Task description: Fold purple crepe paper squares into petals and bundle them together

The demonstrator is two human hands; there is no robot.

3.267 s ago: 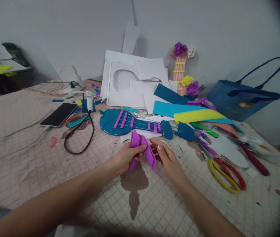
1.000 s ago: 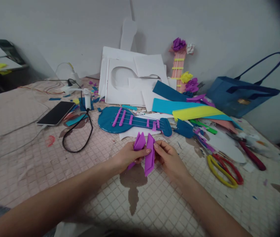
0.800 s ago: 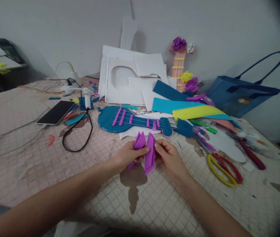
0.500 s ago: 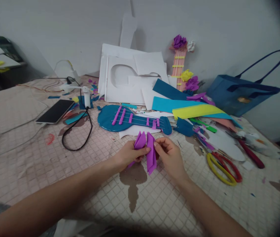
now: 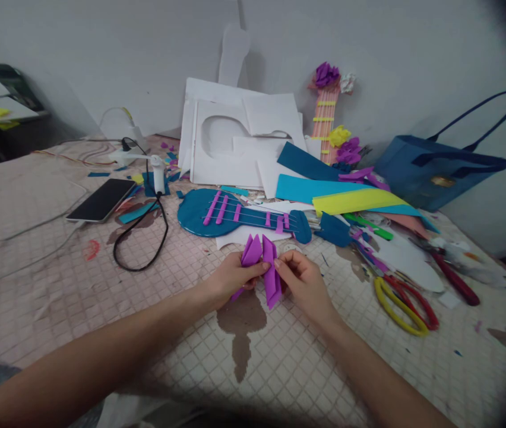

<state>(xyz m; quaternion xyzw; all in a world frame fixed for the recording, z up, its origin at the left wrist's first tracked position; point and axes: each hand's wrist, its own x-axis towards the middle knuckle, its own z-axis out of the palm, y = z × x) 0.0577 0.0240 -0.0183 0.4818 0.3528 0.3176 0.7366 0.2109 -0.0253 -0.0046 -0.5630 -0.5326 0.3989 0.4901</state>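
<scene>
Folded purple paper (image 5: 272,279) with several layers is held between my two hands at the middle of the table. My left hand (image 5: 235,276) is closed on its left part, the thumb pressed across toward the right fold. With thumb and fingertips, my right hand (image 5: 301,276) pinches the right edge of the paper. Some of the folds lie hidden behind my left fingers. Just beyond the hands lies a blue toy guitar (image 5: 199,214) with purple strips across its strings.
Scissors (image 5: 399,306) with yellow and red handles and red-handled pliers (image 5: 455,276) lie at right. Coloured sheets (image 5: 351,202), white boards (image 5: 221,169) and a blue bag (image 5: 413,166) stand behind. A phone (image 5: 101,199) and a black cord loop (image 5: 139,269) lie at left.
The right fold of the purple paper has tilted slightly, its top shifting left, and my right thumb has slid a little along its edge. Both hands keep their hold.
</scene>
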